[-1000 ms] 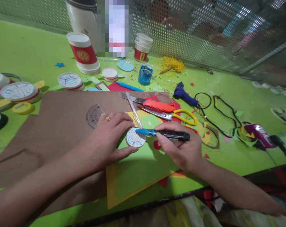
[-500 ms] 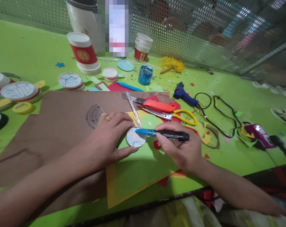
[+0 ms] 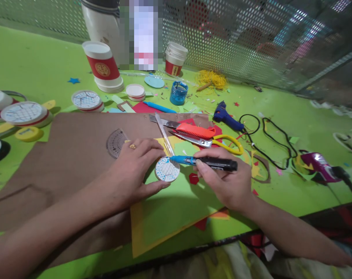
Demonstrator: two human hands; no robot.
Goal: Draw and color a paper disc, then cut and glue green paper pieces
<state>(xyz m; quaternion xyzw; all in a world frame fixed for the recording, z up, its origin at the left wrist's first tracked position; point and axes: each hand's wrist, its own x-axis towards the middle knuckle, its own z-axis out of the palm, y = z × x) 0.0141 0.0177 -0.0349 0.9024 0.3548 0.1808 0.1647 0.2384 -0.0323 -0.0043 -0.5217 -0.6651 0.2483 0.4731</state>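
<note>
A small white disc [image 3: 166, 170] with dark lines and blue marks lies over the green paper [image 3: 176, 213]. My left hand [image 3: 141, 166] grips the disc by its left edge, thumb below and fingers above. In my right hand [image 3: 224, 174] is a blue-and-black marker [image 3: 211, 162], its tip at the disc's upper right edge. Just beyond the disc lie a clear pen [image 3: 164, 135], an orange utility knife [image 3: 195, 128] and yellow-handled scissors [image 3: 211, 142]. A protractor [image 3: 116, 143] rests on the brown sheet by my left hand.
Larger patterned lids [image 3: 26, 112] stand at the left, with a red-and-white cup [image 3: 102, 66] behind. A blue paint jar [image 3: 178, 93] is at the back. To the right are a blue glue gun [image 3: 226, 117] and its black cord [image 3: 279, 135]. A mesh panel [image 3: 237, 42] bounds the rear.
My right hand has shifted slightly right, bringing the marker tip from inside the disc toward its upper right edge. My left hand and the disc stay in place.
</note>
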